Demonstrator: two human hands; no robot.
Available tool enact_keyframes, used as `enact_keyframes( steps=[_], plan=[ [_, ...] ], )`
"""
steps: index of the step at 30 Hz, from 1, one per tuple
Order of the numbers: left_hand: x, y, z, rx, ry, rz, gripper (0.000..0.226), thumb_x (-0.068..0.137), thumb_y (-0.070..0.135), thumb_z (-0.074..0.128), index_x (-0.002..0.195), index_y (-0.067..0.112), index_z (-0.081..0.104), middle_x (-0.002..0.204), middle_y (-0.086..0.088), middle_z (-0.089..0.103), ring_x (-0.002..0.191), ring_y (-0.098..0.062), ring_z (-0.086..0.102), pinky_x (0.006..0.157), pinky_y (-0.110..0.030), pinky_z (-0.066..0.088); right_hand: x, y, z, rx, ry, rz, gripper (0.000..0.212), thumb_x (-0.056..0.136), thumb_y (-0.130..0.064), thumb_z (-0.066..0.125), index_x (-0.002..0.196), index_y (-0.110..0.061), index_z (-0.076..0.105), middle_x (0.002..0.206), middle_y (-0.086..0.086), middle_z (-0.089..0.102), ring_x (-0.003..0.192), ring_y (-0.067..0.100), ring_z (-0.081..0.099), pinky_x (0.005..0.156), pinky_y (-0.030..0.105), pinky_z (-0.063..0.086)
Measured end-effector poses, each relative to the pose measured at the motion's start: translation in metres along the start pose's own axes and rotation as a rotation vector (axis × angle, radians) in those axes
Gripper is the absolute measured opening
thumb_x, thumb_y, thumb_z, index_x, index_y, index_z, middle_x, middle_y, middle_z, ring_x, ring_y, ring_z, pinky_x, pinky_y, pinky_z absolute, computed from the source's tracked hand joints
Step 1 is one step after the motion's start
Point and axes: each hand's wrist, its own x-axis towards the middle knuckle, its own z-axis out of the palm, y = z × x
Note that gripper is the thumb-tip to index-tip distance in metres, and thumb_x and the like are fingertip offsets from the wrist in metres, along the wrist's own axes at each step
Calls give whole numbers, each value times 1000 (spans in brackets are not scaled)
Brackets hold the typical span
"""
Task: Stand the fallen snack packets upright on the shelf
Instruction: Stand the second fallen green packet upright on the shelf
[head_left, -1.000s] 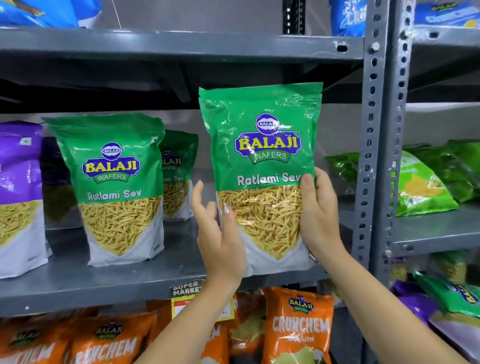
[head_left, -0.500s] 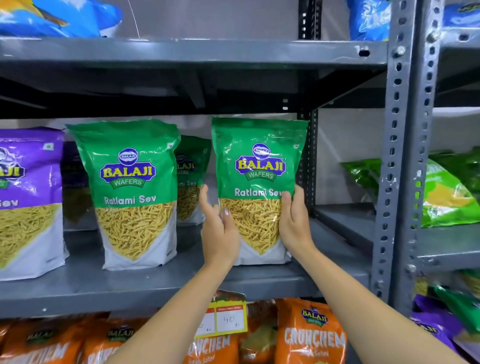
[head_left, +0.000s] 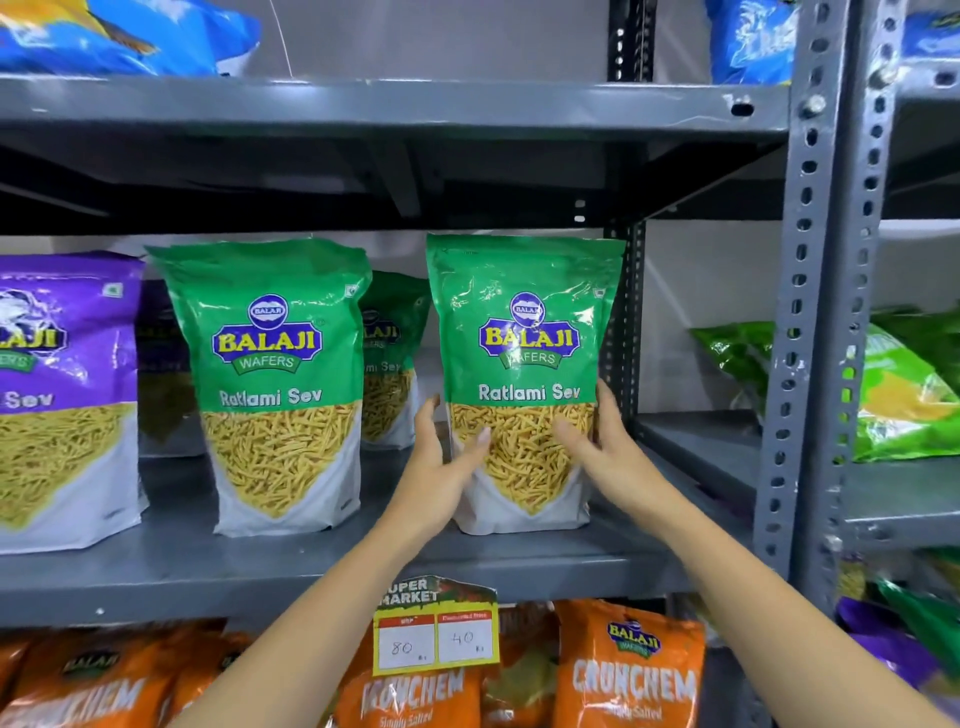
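Observation:
A green Balaji Ratlami Sev packet stands upright on the grey middle shelf, near its right end. My left hand holds its lower left edge, thumb across the front. On the lower right edge rests my right hand, its thumb on the clear window. To the left a second green packet stands upright, with a third green packet upright behind it. On the neighbouring rack to the right, light green packets lie on their sides.
A purple Sev packet stands at the shelf's left. A perforated steel post divides the two racks. Orange Crunchem packets fill the shelf below, behind a yellow price tag. Blue packets lie overhead.
The green packet has gone from raised in front of the rack to resting on the shelf, further in. Both hands stayed on its lower sides and my view moved closer.

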Motion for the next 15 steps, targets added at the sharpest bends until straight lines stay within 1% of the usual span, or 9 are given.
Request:
enact_keyframes(
  steps=[1, 2, 3, 4, 6, 8, 10, 11, 15],
  plan=[
    [-2, -2, -3, 67, -61, -24, 102, 73, 57, 71, 149, 39, 5, 151, 13, 35, 138, -11, 35, 113, -33, 30, -4, 2, -3, -66, -68, 31, 104, 71, -50, 74, 153, -34, 11, 143, -21, 43, 127, -5, 45, 107, 21, 33],
    [-4, -2, -4, 142, -117, -50, 117, 65, 57, 77, 150, 39, 0, 155, 13, 29, 140, -9, 31, 114, -31, 27, -6, 6, -5, -111, -126, 47, 111, 64, -48, 82, 151, -40, 12, 141, -26, 43, 127, -8, 43, 107, 20, 31],
    [-6, -3, -4, 218, -162, -72, 126, 62, 53, 82, 152, 33, -5, 157, 12, 23, 142, -9, 28, 113, -26, 25, -8, 11, -7, -129, -159, 55, 113, 61, -42, 87, 146, -45, 14, 139, -28, 42, 127, -10, 41, 108, 19, 29],
    [-7, -3, -2, 286, -184, -90, 132, 62, 48, 84, 153, 26, -9, 161, 9, 16, 145, -11, 23, 111, -25, 23, -9, 16, -8, -131, -171, 62, 112, 60, -36, 91, 141, -49, 15, 138, -30, 42, 129, -9, 40, 110, 20, 29],
    [-8, 0, 3, 359, -178, -122, 134, 64, 41, 85, 153, 18, -12, 164, 4, 5, 150, -15, 14, 113, -26, 22, -10, 21, -10, -124, -156, 76, 113, 57, -31, 93, 138, -52, 18, 138, -30, 44, 132, -4, 42, 115, 25, 30],
    [-6, 3, 8, 366, -179, -137, 134, 64, 40, 85, 153, 17, -12, 165, 3, 3, 150, -17, 12, 114, -28, 23, -11, 24, -15, -112, -140, 90, 117, 52, -38, 95, 142, -48, 21, 142, -25, 46, 135, 1, 43, 118, 33, 31],
    [-4, 5, 15, 375, -191, -139, 135, 62, 42, 86, 154, 18, -10, 164, 3, 6, 150, -18, 15, 113, -29, 26, -13, 25, -23, -96, -141, 109, 123, 49, -42, 95, 147, -43, 20, 144, -21, 48, 136, 4, 45, 119, 39, 32],
    [-3, 5, 19, 380, -200, -129, 135, 61, 44, 87, 154, 19, -8, 164, 3, 9, 149, -17, 17, 112, -28, 27, -16, 26, -27, -88, -134, 117, 124, 50, -40, 95, 148, -41, 20, 144, -20, 48, 135, 5, 46, 119, 40, 32],
    [-2, 7, 31, 427, -225, -91, 124, 64, 43, 85, 152, 16, 1, 161, -1, 21, 143, -18, 28, 95, -20, 29, -23, 30, -36, -10, -116, 158, 121, 54, -26, 93, 151, -32, 21, 142, -13, 53, 133, 8, 49, 118, 39, 34]
  ],
)
